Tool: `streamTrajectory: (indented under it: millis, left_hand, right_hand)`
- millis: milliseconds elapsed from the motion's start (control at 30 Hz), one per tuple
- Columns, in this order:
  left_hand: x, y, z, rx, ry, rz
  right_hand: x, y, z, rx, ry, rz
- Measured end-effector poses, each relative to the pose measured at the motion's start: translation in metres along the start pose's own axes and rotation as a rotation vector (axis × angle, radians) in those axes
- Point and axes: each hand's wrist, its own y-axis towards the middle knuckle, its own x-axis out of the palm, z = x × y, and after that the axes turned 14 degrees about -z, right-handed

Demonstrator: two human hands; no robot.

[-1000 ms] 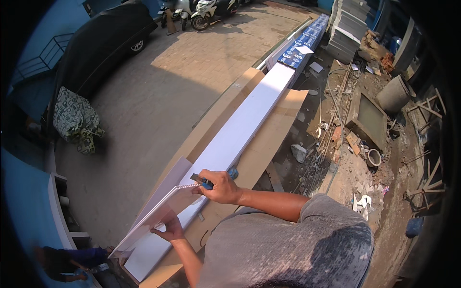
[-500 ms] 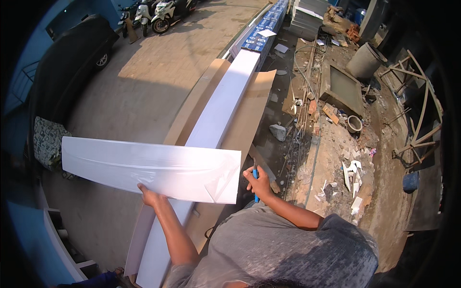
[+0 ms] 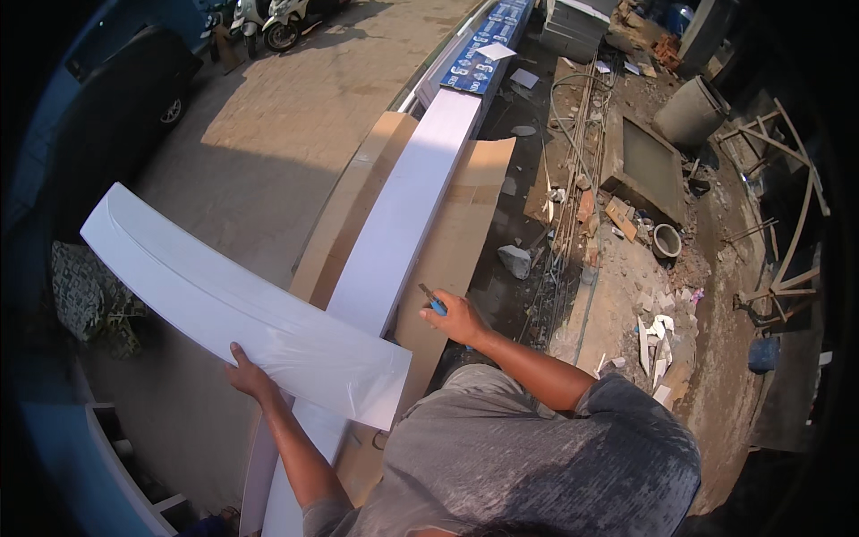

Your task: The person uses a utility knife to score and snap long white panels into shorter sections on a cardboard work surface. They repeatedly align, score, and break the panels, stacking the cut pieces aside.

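A white panel point(image 3: 233, 286) with glossy plastic film lies at a slant across my front, its near right corner close to my shirt. My left hand point(image 3: 250, 371) grips its lower edge, thumb on the top face. My right hand point(image 3: 456, 319) is closed around a blue utility knife point(image 3: 438, 306), blade end pointing up and left, just beyond the panel's right end and apart from it. Beneath the panel runs a long white plank-like piece point(image 3: 403, 197) on opened brown cardboard point(image 3: 479, 188).
Blue printed packaging point(image 3: 483, 58) covers the long piece's far end. Right of it lie thin rods point(image 3: 573, 179), a stone point(image 3: 514, 260), a concrete cylinder point(image 3: 692, 111) and white scraps point(image 3: 658, 345). A covered vehicle point(image 3: 116, 125) and parked motorbikes point(image 3: 282, 22) are at the left.
The panel has turned clockwise, its left end going away from me and its right end coming nearer. My right hand has moved left with the knife, which now tilts left.
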Motion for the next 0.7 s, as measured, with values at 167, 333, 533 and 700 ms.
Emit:
streamTrajectory:
  millis: [167,333,533,700]
  left_hand:
    - [0.082,0.002,0.038,0.032,0.058,-0.098]
    - [0.118,0.002,0.053,0.023,-0.136,-0.207]
    - [0.082,-0.015,0.093,0.057,-0.206,-0.110]
    - [-0.009,-0.070,0.074,0.241,-0.158,0.286]
  right_hand:
    - [-0.051,0.084,0.007,-0.038,-0.065,-0.162]
    - [-0.053,0.158,-0.023,-0.184,0.052,-0.227]
    - [-0.018,0.141,-0.100,-0.195,0.345,-0.379]
    - [0.025,0.097,-0.089,-0.240,0.203,-0.473]
